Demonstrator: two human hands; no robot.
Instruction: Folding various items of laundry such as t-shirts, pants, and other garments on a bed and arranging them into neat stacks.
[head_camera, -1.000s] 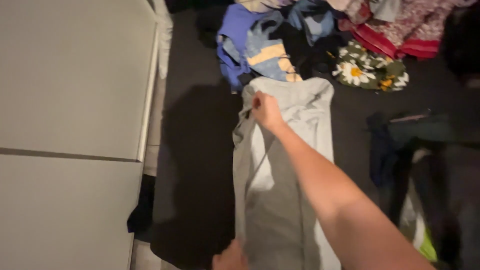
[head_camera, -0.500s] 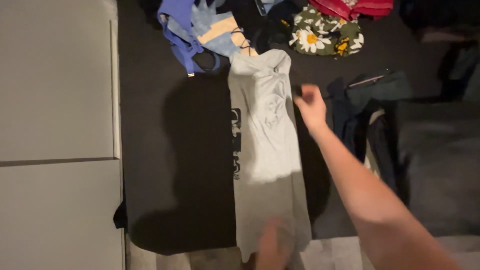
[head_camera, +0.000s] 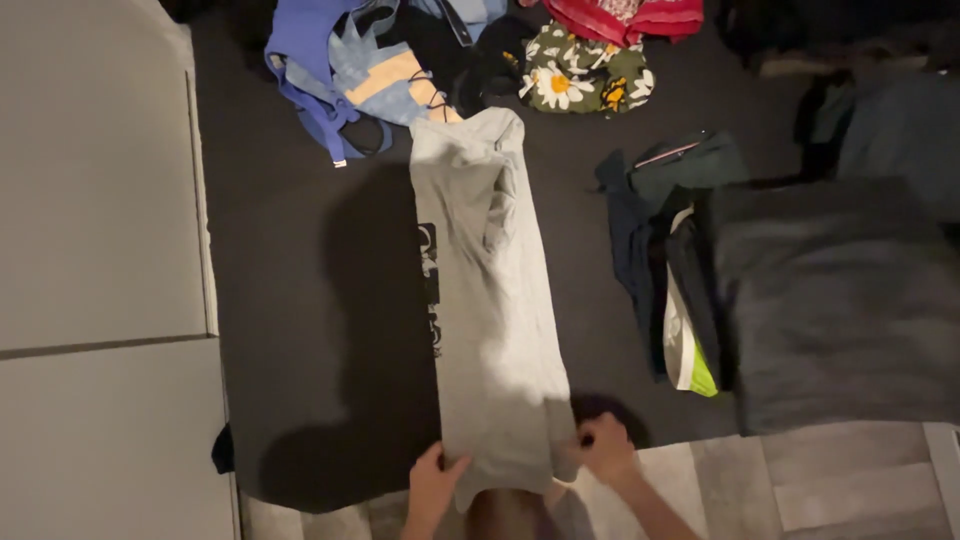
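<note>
1. One dark surface (head_camera: 310, 300) fills most of the view, with pale cabinet panels (head_camera: 95, 200) along its left edge and a strip of grey wood-look floor (head_camera: 830, 480) at the bottom right.
2. Next in size, a dark folded blanket or cushion (head_camera: 840, 300) lies at the right, with dark garments and a bit of neon green cloth (head_camera: 690, 365) tucked against its left side.
3. Lengthwise down the middle lies the grey shirt (head_camera: 490, 300), folded into a long narrow strip, with a dark print showing at its left edge; its far end touches the clothes pile.
4. That pile along the top holds a blue garment with a tan stripe (head_camera: 350, 70), a daisy-print cloth (head_camera: 580, 80) and a red one (head_camera: 630, 15).
5. Smallest, the hands: the left hand (head_camera: 432, 487) pinches the shirt's near left corner, and the right hand (head_camera: 603, 450) grips the near right corner, both closed on the fabric.
</note>
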